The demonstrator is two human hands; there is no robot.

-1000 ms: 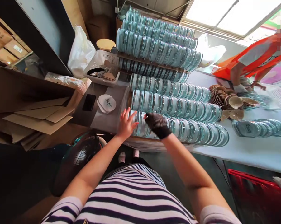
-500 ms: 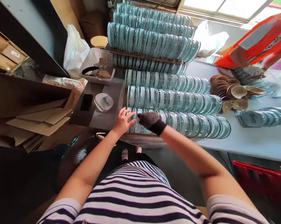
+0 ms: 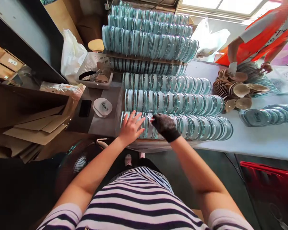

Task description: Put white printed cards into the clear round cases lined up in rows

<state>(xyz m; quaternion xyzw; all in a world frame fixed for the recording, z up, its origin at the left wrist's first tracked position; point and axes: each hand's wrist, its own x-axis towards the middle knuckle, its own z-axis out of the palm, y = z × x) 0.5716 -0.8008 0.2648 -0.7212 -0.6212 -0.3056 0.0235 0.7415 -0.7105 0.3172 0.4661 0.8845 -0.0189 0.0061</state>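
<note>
Pale blue table [image 3: 261, 143] runs along the window side of a cluttered workroom, loaded with long rows of round, clear-fronted discs standing on edge. The person's bare left hand [image 3: 131, 127] lies flat with fingers spread over the left end of the nearest row of discs [image 3: 194, 127], gripping nothing. The right hand [image 3: 165, 125], in a black dotted glove, sits just beside it on the same row, fingers curled down among the discs; whether it pinches one cannot be told.

Compared with half a second ago, both hands have slid slightly to the right along the row, and the left fingers now reach further over the disc edges. The gap between the two hands stays small.

Left of the row, a white oval lid [image 3: 102, 106] with lettering lies near a black phone [image 3: 85, 108], with a white basket [image 3: 93, 68] behind them. Flattened cardboard [image 3: 36, 127] fills an open box at far left. Across the table a co-worker in orange has brought a white-gloved hand [image 3: 232, 68] down onto a heap of tan saucers [image 3: 235, 94], where before it was blurred over the teal stack further right.
</note>
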